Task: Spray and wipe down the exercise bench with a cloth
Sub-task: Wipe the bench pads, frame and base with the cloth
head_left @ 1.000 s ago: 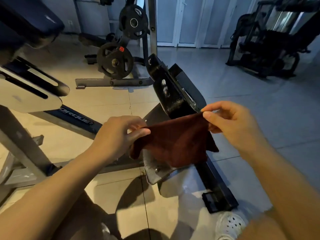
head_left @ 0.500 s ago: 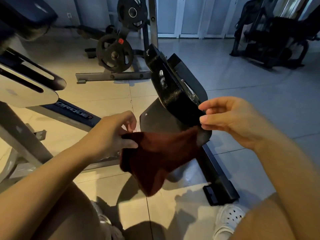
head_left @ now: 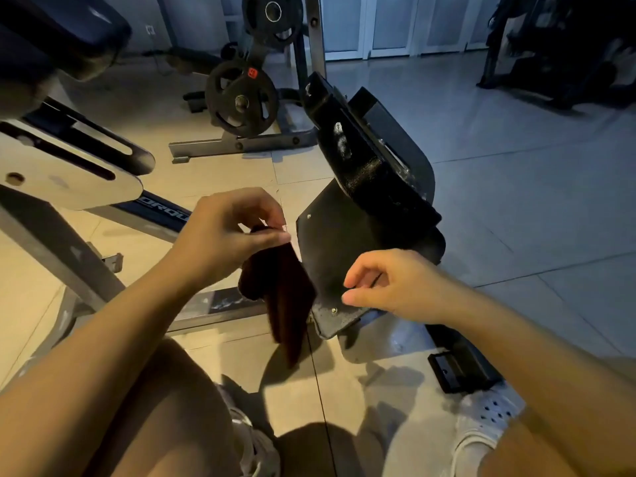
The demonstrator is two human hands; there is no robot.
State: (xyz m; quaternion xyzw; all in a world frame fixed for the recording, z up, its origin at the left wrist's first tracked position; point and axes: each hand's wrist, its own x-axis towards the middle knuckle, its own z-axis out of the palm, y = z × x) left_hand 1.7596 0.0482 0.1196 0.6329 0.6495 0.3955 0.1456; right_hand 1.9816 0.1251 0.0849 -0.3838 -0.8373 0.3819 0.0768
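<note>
- Your right hand [head_left: 389,287] is empty, fingers loosely curled, just before the black bench plate [head_left: 330,256].
- Your left hand [head_left: 227,235] pinches the dark red cloth [head_left: 282,297], hanging limp; spread it flat before wiping.
- Weight plates [head_left: 241,98] stand beyond.

You are looking at one readable marking: pale capital letters running along the dark blue strip on the grey frame beam [head_left: 161,215] of the bench, just left of your left hand [head_left: 227,235], which is covering the end of the word, so only "OROU" is showing. The small red tag on the weight plate [head_left: 241,98] is too blurred to read
</note>
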